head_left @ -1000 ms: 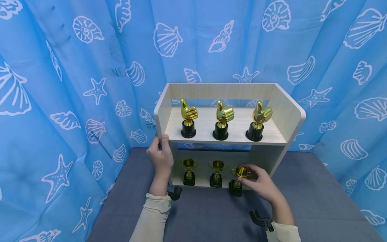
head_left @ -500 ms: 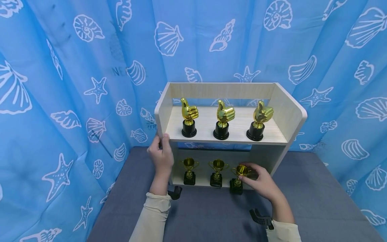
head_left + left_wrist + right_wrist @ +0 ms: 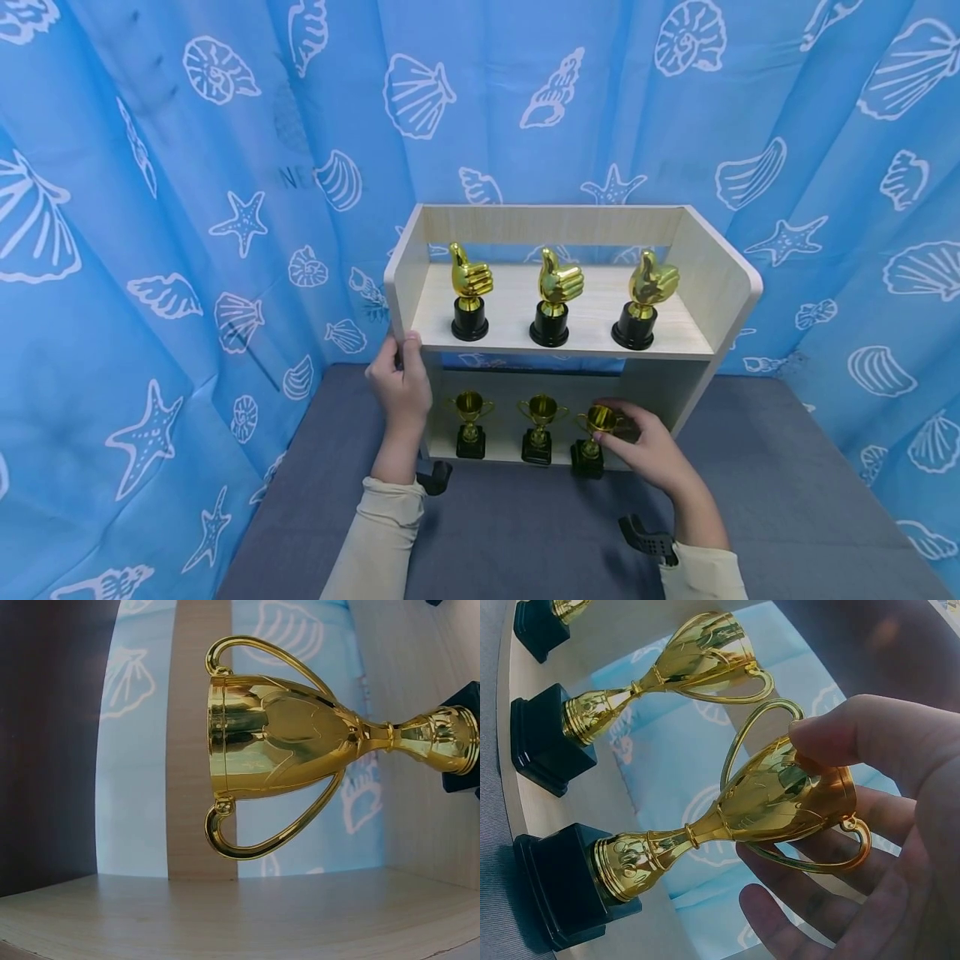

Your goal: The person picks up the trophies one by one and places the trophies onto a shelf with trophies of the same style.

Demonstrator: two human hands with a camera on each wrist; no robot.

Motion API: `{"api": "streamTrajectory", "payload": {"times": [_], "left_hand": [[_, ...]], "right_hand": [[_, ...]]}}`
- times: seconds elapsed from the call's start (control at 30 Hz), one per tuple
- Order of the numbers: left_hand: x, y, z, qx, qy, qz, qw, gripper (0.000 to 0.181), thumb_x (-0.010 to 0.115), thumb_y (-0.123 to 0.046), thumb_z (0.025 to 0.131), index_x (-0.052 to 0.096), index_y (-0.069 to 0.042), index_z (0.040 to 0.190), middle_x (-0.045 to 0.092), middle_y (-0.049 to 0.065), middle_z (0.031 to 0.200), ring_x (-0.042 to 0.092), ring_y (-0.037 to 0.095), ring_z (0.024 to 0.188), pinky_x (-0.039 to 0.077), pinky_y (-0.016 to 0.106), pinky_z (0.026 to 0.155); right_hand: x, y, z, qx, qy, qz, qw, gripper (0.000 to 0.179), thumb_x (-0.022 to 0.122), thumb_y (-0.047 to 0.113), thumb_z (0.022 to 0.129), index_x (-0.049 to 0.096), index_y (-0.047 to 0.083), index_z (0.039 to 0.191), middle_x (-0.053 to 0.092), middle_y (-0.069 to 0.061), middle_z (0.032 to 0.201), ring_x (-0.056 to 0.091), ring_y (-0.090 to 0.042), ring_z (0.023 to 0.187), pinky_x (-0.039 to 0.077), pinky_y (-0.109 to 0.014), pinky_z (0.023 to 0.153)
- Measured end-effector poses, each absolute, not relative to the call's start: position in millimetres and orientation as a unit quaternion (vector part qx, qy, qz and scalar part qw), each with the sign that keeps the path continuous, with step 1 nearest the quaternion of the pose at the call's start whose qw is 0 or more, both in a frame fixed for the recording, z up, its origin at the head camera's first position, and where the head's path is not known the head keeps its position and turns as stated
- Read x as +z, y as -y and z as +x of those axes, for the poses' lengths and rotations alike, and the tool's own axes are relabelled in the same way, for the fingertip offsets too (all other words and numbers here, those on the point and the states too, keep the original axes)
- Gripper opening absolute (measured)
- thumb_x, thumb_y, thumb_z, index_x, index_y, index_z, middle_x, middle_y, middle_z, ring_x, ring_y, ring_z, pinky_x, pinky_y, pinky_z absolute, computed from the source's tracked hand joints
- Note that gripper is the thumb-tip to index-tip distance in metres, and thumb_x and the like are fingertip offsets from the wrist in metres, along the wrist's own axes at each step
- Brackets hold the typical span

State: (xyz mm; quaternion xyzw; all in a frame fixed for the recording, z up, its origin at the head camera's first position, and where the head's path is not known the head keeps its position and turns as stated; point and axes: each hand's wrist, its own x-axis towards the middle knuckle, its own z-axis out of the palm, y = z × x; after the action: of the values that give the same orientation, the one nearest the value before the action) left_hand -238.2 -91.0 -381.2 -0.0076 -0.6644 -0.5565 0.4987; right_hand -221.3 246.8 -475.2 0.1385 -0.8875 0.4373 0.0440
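Note:
In the head view, a pale wooden two-tier shelf (image 3: 731,283) stands at the middle. My left hand (image 3: 403,385) grips its left side panel, thumb in front and fingers partly hidden behind. With thumb and fingers, my right hand (image 3: 647,446) holds the bowl of a gold trophy cup (image 3: 739,795) on a black square base. That cup is upright at the lower tier's front edge, its base further forward than the others. Two matching cups, the left trophy cup (image 3: 470,408) and the middle trophy cup (image 3: 539,410), stand beside it. The left wrist view shows one trophy cup (image 3: 285,739) close up.
On the upper tier stand three gold thumbs-up trophies, the left thumbs-up trophy (image 3: 469,287), the middle one and the right thumbs-up trophy (image 3: 645,292). A grey-covered table (image 3: 517,542) lies underneath. Blue shell-patterned curtains (image 3: 247,167) hang behind and at both sides.
The right trophy cup has moved slightly back toward the shelf in my right hand. My left hand keeps its grip on the side panel. The head view has shifted very slightly.

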Motion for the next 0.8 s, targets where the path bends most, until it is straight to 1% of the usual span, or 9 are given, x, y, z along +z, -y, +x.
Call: {"api": "streamTrajectory", "payload": {"times": [0.07,0.27,0.37,0.53,0.7,0.8], "left_hand": [[-385,92,-241,-0.557,0.664,-0.008,0.498,0.028,0.063,-0.002,0.100,0.059,0.007,0.074,0.065,0.027,0.074,0.047,0.026,0.063,0.038,0.019,0.067],[-411,105,-264,-0.557,0.672,-0.010,0.488,0.034,0.064,-0.018,0.104,0.060,-0.002,0.074,0.069,0.018,0.076,0.050,0.021,0.065,0.042,0.021,0.067],[-412,105,-264,-0.558,0.674,-0.007,0.484,0.036,0.064,-0.020,0.104,0.058,-0.004,0.073,0.067,0.016,0.075,0.049,0.020,0.064,0.042,0.022,0.066],[-412,104,-264,-0.552,0.678,0.005,0.485,0.034,0.064,-0.017,0.103,0.058,-0.005,0.072,0.066,0.017,0.074,0.048,0.020,0.064,0.041,0.022,0.066],[-405,99,-259,-0.552,0.674,0.005,0.491,0.031,0.062,-0.008,0.102,0.057,0.001,0.073,0.067,0.023,0.078,0.049,0.024,0.066,0.040,0.020,0.068],[-394,95,-250,-0.557,0.668,-0.001,0.494,0.029,0.061,-0.004,0.101,0.056,0.004,0.073,0.065,0.026,0.076,0.048,0.024,0.065,0.039,0.019,0.068]], "right_hand": [[-474,-246,-221,0.439,0.886,0.140,0.045,0.049,0.073,0.020,0.100,0.062,0.002,0.144,0.067,-0.021,0.140,0.067,-0.039,0.121,0.059,-0.050,0.090],[-473,-246,-222,0.443,0.885,0.139,0.042,0.049,0.073,0.021,0.100,0.062,0.003,0.145,0.067,-0.021,0.140,0.068,-0.037,0.119,0.059,-0.046,0.086],[-474,-247,-223,0.444,0.884,0.139,0.042,0.049,0.073,0.021,0.101,0.061,0.003,0.145,0.067,-0.022,0.140,0.068,-0.035,0.118,0.059,-0.044,0.085],[-474,-247,-224,0.444,0.885,0.131,0.036,0.050,0.072,0.022,0.101,0.061,0.004,0.146,0.065,-0.022,0.143,0.068,-0.036,0.119,0.059,-0.043,0.086],[-473,-247,-226,0.441,0.888,0.125,0.033,0.051,0.071,0.023,0.102,0.060,0.005,0.148,0.063,-0.023,0.146,0.066,-0.041,0.125,0.060,-0.045,0.088],[-473,-247,-227,0.441,0.888,0.125,0.034,0.051,0.070,0.023,0.102,0.059,0.004,0.149,0.062,-0.024,0.147,0.066,-0.042,0.125,0.060,-0.046,0.089]]}}
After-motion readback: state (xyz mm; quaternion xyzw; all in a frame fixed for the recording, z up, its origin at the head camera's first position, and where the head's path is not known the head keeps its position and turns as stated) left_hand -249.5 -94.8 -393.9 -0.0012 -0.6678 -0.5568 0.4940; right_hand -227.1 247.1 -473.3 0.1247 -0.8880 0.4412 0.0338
